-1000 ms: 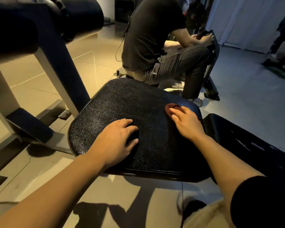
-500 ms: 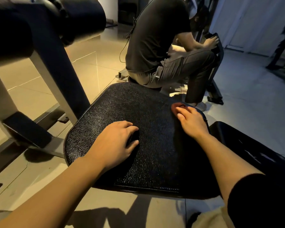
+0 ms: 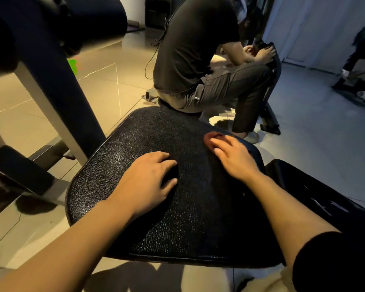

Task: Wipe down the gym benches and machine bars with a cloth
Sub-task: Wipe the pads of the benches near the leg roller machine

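A black textured bench pad [image 3: 148,207] fills the middle of the view. My left hand [image 3: 143,184] rests on its centre with loosely bent fingers and holds nothing that I can see. On the far right part of the pad, my right hand [image 3: 234,159] lies over a small reddish-brown cloth [image 3: 211,138] and presses it down. Only the cloth's far end shows past the fingertips.
A second black pad [image 3: 325,199] adjoins on the right. A machine's grey frame post [image 3: 57,114] and a dark roller pad [image 3: 89,20] stand to the left. A person in dark clothes [image 3: 198,60] sits just beyond the bench. Tiled floor [image 3: 105,81] surrounds it.
My right hand and the cloth have shifted slightly back and forth over the far right of the pad. My left hand has stayed in place. The view has moved a little.
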Demonstrator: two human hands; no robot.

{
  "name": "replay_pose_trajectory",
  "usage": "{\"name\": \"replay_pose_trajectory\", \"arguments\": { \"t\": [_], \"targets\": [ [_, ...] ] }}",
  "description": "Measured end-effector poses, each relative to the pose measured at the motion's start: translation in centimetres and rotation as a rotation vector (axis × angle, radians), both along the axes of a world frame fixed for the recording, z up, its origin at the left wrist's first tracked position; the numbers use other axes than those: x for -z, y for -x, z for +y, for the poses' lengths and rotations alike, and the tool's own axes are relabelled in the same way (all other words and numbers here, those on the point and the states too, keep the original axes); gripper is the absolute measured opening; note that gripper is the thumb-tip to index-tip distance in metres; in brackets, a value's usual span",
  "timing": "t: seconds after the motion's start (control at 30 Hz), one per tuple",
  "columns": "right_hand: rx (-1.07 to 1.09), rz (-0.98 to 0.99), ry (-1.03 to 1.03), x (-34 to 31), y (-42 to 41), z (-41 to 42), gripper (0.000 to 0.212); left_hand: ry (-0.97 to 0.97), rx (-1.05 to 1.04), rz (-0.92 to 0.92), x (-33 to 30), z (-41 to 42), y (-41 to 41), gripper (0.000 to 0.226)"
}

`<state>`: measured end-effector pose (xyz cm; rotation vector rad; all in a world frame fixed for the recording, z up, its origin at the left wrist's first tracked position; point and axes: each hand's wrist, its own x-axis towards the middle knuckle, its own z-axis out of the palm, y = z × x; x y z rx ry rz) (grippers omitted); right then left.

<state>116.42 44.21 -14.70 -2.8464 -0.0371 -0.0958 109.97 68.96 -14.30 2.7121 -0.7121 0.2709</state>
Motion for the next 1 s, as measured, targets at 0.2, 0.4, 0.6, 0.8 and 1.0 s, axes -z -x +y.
{"name": "replay_pose_trajectory", "arguments": {
  "t": [0.2,0.4,0.6,0.8,1.0],
  "targets": [
    [-0.191,-0.013,0.04,0.1,0.2,6.3,0.044,-0.065,-0.064,-0.012,-0.2,1.9,-1.2,0.049],
    [-0.368,-0.053,-0.033,0.1,-2.1,6.9,0.041,-0.058,-0.152,0.01,-1.2,5.3,-1.7,0.049],
    [-0.26,-0.067,0.005,0.0,-6.6,11.5,0.042,-0.075,-0.143,0.046,-1.3,7.7,-1.3,0.053],
    [-0.615,-0.068,-0.065,0.2,-3.7,13.6,0.041,-0.09,-0.161,0.08,-1.4,8.9,-1.2,0.055],
    [-0.408,-0.06,-0.029,-0.4,-11.0,12.7,0.04,-0.08,-0.153,0.113,-1.2,9.7,-1.0,0.058]
  ]
}}
